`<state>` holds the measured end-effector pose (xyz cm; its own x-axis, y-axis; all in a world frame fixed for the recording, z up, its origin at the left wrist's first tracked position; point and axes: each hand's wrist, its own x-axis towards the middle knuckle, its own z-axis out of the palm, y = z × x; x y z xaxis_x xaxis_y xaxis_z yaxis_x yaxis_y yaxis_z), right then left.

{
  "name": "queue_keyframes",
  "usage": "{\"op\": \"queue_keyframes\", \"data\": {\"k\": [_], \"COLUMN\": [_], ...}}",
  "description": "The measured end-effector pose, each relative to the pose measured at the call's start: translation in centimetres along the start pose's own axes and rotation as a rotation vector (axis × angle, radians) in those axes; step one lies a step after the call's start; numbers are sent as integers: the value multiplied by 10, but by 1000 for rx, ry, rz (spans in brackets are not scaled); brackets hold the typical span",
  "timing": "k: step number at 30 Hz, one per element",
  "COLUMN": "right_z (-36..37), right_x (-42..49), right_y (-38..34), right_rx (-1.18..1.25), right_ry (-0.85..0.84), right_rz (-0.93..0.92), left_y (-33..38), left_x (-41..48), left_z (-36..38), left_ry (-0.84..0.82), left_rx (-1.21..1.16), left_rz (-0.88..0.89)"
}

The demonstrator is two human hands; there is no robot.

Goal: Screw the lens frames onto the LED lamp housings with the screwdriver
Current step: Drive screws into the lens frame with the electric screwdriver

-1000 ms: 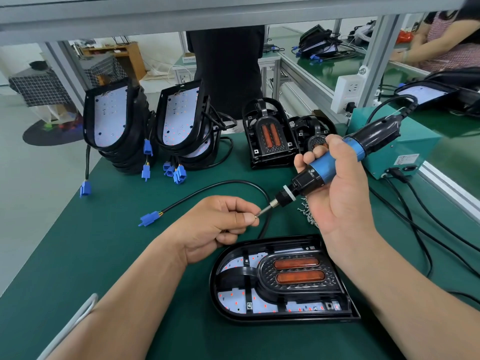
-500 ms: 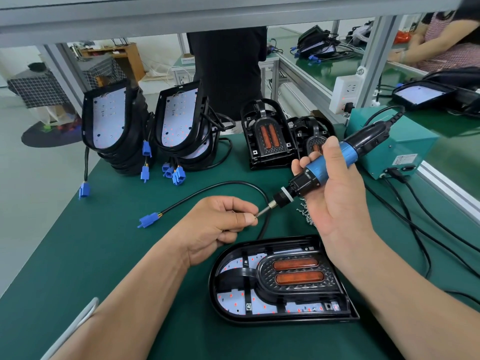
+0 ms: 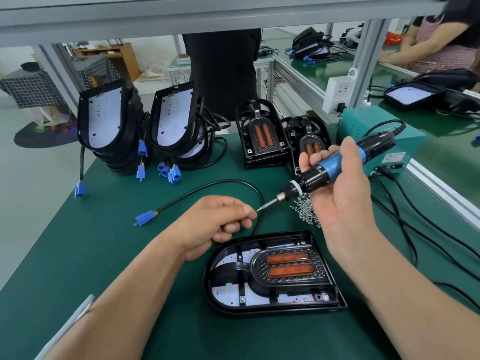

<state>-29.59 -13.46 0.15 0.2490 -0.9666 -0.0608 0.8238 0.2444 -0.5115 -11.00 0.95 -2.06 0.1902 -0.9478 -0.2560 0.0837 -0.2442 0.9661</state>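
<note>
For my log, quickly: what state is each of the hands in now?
Left hand: pinches a screw at the screwdriver tip.
Right hand: grips the screwdriver.

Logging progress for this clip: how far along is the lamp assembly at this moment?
Done: a lens frame sits in the housing lying in front. In hand: the right hand grips the screwdriver while the left hand pinches something small, likely a screw, at its bit. Left: driving it, plus two stacks of bare housings at the back.

Green table [image 3: 78,255], blue/blk screwdriver [image 3: 335,167], blk housing [image 3: 272,310] w/ 2 orange lenses [image 3: 288,265]
</note>
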Motion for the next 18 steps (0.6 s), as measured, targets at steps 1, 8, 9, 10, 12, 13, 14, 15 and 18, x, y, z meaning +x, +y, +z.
{"op": "queue_keyframes", "data": {"k": [1, 8, 9, 10, 12, 13, 14, 15, 18], "right_z": [-1, -9, -12, -15, -21, -24, -26, -28, -31], "right_x": [-1, -12, -14, -17, -23, -26, -29, -31, -37], "right_y": [-4, -34, -38, -42, -47, -49, -51, -52, -55], "right_rx": [17, 28, 17, 7, -12, -23, -35, -49, -81], "right_ry": [9, 36, 37, 39, 38, 33, 24, 11, -51], "right_rz": [-5, -42, -43, -43, -40, -37, -34, -31, -21], "left_y": [0, 0, 1, 2, 5, 6, 7, 8, 8], "left_x": [-1, -6, -6, -6, -8, -8, -9, -10, -9], "left_z": [1, 7, 7, 7, 8, 10, 11, 12, 14], "left_ry": [-2, -42, -53, -63, -85, -100, -113, -121, -114], "left_rx": [46, 385, 431, 463, 506, 528, 556, 589, 640], "left_rz": [12, 84, 92, 94, 89, 89, 94, 101, 127]}}
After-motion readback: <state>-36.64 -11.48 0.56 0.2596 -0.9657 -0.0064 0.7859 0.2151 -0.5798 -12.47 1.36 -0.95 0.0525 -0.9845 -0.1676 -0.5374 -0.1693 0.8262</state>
